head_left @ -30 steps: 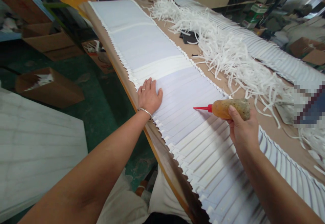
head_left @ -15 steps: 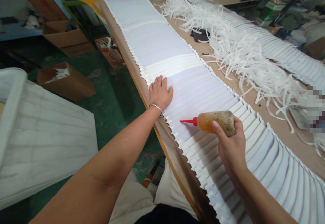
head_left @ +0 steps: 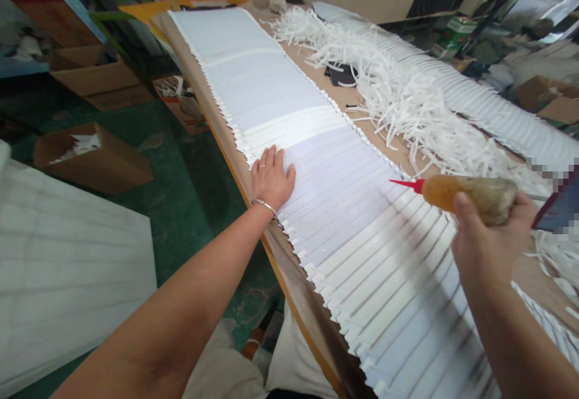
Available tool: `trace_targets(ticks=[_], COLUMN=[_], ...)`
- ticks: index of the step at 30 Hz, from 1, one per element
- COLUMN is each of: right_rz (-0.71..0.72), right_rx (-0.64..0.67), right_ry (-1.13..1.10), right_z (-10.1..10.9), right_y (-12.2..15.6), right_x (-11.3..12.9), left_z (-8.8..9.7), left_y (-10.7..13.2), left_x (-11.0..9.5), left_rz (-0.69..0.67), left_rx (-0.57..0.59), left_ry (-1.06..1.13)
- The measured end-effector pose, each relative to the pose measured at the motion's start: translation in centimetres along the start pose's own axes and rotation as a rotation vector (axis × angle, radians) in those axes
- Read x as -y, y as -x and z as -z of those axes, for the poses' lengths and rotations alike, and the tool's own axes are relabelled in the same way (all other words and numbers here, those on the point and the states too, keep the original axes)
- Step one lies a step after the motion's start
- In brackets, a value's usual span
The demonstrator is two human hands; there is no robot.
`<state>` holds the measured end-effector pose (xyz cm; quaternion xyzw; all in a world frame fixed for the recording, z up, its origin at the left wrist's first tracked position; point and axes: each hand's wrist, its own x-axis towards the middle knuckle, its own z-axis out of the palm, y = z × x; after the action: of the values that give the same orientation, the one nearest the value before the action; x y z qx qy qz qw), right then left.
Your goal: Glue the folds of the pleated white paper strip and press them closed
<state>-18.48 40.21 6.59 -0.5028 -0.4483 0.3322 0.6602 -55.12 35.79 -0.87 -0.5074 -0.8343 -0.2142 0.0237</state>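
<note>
A long run of overlapping white and pale-blue strips lies along the table, its edges jagged. My left hand rests flat on the strips near their left edge, fingers stretched out, a ring and a bracelet on it. My right hand is wrapped round a glue bottle of amber, stained plastic. The bottle's thin red nozzle points left, above the strips near their right edge. Whether the tip touches them I cannot tell.
A tangled heap of white strips runs along the table's right half, a small black object beside it. Another pleated white run lies behind. Left of the table stand cardboard boxes and a large white bin.
My right hand has carried the glue bottle to the right and slightly up, from the strips' left part toward their right edge. My left hand stays flat on the strips; the view has shifted slightly.
</note>
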Motion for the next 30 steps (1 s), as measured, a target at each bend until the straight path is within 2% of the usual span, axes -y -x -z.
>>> trace_targets(ticks=[3,5,9,16,22,30], right_rz=[-0.063,-0.100,-0.119,-0.124,-0.132,-0.159], right_rx=[-0.017,0.001,0.003,-0.030,-0.002,0.085], right_ry=[-0.086,-0.110,-0.134,-0.072,-0.085,-0.093], right_z=[-0.6,-1.2,-2.5,-4.0,-4.1,-4.5], right_y=[-4.5,-6.2,-7.3,-8.6,-7.5,-2.6], right_x=[-2.2,-3.8,-5.9,-7.4,-6.9,-3.9], left_z=[0.0,0.0,0.0,-0.1,-0.1,-0.3], left_y=[-0.1,-0.1,-0.1,-0.1,-0.2,-0.1], left_x=[0.1,0.1,0.1,0.2,0.2,0.3], left_rz=[-0.008,-0.011,-0.016,-0.017,-0.021,-0.027], left_rx=[-0.010,-0.009,-0.007,-0.011,-0.012,-0.023], left_ry=[-0.001,-0.007,-0.008,-0.020,-0.018,-0.023])
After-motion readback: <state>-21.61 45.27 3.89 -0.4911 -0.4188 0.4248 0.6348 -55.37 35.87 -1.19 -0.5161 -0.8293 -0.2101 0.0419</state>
